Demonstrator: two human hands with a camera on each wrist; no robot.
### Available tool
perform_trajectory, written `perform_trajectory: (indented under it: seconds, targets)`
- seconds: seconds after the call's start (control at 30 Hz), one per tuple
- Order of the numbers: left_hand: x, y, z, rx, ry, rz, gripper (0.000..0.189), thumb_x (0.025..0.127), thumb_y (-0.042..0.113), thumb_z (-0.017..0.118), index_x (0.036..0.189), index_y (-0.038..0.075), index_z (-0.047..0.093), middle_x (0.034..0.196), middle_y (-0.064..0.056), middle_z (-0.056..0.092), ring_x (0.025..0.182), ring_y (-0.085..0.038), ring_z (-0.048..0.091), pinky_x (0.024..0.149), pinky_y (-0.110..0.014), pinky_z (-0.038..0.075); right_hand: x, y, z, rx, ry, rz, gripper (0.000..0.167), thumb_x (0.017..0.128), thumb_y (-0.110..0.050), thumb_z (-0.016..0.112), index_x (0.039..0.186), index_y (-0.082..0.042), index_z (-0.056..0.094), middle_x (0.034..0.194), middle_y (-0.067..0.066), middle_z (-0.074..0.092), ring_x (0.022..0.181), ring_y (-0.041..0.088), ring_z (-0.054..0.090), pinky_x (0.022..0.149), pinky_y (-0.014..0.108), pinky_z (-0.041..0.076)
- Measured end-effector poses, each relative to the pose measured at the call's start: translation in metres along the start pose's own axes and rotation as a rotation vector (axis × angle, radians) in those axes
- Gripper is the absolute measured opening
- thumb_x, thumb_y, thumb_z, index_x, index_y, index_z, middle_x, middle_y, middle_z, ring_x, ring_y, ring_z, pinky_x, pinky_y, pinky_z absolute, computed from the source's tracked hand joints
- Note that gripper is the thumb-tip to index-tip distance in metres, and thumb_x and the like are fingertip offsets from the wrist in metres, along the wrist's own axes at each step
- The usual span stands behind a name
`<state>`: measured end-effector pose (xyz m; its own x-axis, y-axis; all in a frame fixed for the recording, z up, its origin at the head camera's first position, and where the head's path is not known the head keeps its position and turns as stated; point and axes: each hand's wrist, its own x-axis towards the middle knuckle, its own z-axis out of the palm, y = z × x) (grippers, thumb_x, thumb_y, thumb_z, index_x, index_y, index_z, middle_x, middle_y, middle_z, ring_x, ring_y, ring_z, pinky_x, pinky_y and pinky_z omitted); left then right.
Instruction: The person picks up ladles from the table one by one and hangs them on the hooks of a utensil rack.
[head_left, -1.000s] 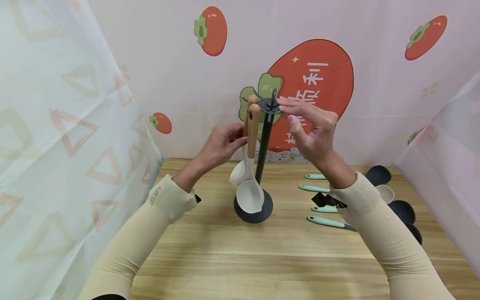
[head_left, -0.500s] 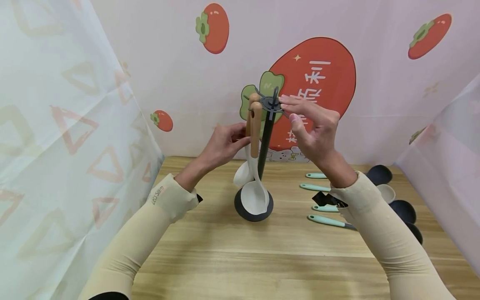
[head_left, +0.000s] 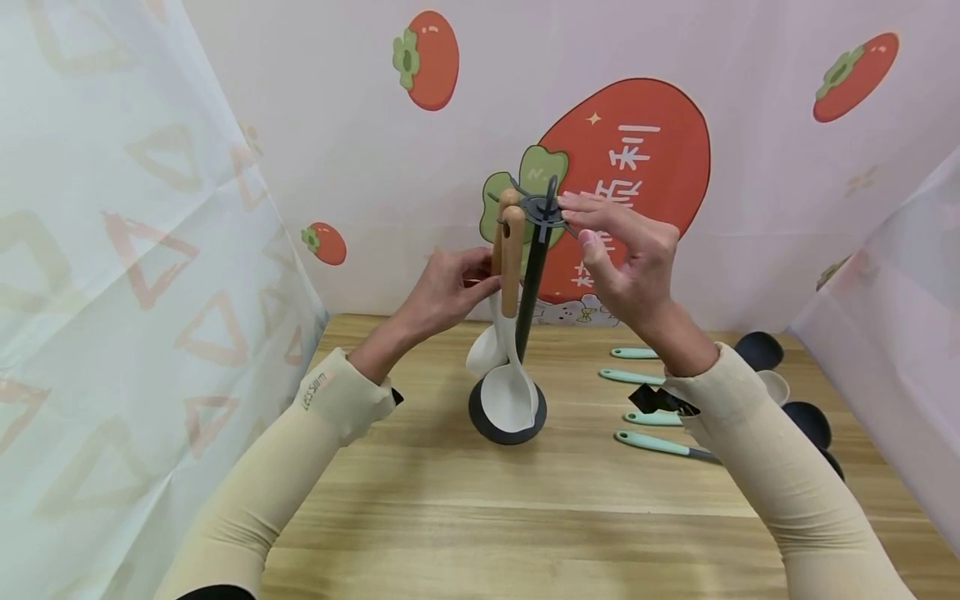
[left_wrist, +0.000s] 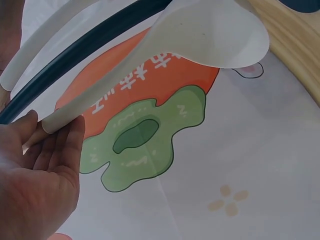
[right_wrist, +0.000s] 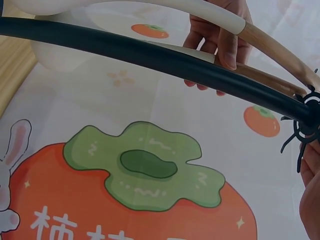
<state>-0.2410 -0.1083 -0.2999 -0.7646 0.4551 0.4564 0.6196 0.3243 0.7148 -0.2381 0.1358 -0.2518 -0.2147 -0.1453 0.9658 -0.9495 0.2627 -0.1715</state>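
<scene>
A dark utensil stand (head_left: 533, 283) rises from a round base (head_left: 487, 421), with a hook ring (head_left: 542, 210) on top. Two white utensils with wooden handles are at its left side. The front one, a ladle (head_left: 510, 398), hangs from a hook. My left hand (head_left: 448, 287) pinches the handle of the rear one, a large white spoon (left_wrist: 215, 35), where wood meets white. Its handle top is partly hidden behind the ladle's. My right hand (head_left: 626, 250) touches the hook ring's right side with nearly straight fingertips, its thumb apart below.
Several utensils with mint-green handles (head_left: 651, 442) and dark or pale heads (head_left: 759, 350) lie on the wooden table (head_left: 480, 533) at the right, partly behind my right sleeve. Patterned cloth walls (head_left: 360, 150) stand at the back and both sides.
The ladle and spoon heads have swung slightly to the right since one second ago. Both hands keep nearly the same place and hold.
</scene>
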Motion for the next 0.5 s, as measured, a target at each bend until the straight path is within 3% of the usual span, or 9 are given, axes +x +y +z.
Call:
perform_trajectory:
  seconds: [0.5]
  targets:
    - [-0.010, 0.000, -0.012, 0.035, 0.023, -0.025, 0.038, 0.101, 0.013, 0.074, 0.137, 0.003, 0.069, 0.131, -0.013, 0.074, 0.113, -0.026, 0.075, 0.098, -0.041, 0.060, 0.004, -0.001, -0.006, -0.087, -0.073, -0.039, 0.042, 0.097, -0.030, 0.056, 0.103, 0.004, 0.080, 0.110, 0.020, 0.079, 0.109, 0.038, 0.076, 0.105, 0.035, 0.056]
